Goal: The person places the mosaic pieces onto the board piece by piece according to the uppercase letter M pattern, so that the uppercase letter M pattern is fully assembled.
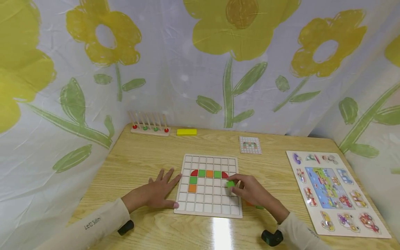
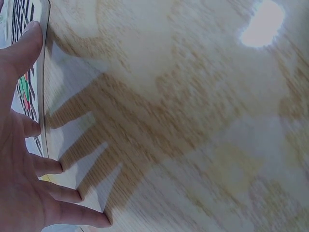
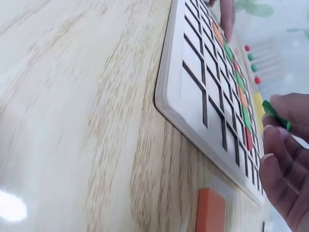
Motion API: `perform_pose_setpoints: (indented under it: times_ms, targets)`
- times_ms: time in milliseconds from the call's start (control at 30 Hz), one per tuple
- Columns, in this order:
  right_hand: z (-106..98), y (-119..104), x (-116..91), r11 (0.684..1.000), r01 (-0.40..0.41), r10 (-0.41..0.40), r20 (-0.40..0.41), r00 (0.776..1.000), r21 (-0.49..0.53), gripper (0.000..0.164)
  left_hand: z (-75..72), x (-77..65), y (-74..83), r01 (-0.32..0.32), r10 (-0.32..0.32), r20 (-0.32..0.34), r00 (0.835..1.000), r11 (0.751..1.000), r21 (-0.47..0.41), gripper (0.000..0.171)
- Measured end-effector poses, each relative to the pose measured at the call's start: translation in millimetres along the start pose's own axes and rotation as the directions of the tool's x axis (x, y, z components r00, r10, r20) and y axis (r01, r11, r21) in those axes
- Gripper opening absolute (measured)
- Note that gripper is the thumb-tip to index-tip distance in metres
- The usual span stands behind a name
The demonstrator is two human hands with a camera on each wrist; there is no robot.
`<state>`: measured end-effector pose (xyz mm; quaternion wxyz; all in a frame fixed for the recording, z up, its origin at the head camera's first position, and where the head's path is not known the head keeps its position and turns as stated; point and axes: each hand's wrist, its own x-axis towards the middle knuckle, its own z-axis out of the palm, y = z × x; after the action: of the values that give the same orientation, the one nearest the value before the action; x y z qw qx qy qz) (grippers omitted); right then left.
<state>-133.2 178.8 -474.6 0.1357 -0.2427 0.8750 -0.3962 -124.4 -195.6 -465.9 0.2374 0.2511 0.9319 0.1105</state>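
A wooden grid board lies on the table, with red, green and orange tiles set in several of its squares. Between the thumb and fingers of my right hand is a green square tile, pinched just above the board's right side, below the right red tile. My left hand lies with fingers spread at the board's left edge, the thumb touching its lower left corner. Seen from the right wrist, the green tile is held edge-on over the grid. An orange tile lies beside the board, partly under my right hand.
Behind the board is a small pattern card. A vehicle puzzle board covers the table's right side. At the back left stand a peg rack with beads and a yellow box. A flowered curtain borders the table.
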Motion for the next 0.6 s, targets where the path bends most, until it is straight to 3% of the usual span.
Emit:
perform_pose_setpoints:
  times_ms: [600]
  targets:
    - [14.6, -9.0, 16.7, 0.998, -0.045, 0.046, -0.010, 0.999, 0.034, 0.028, 2.6, 1.4, -1.4, 0.000, 0.001, -0.013, 1.000, 1.000, 0.031, 0.105]
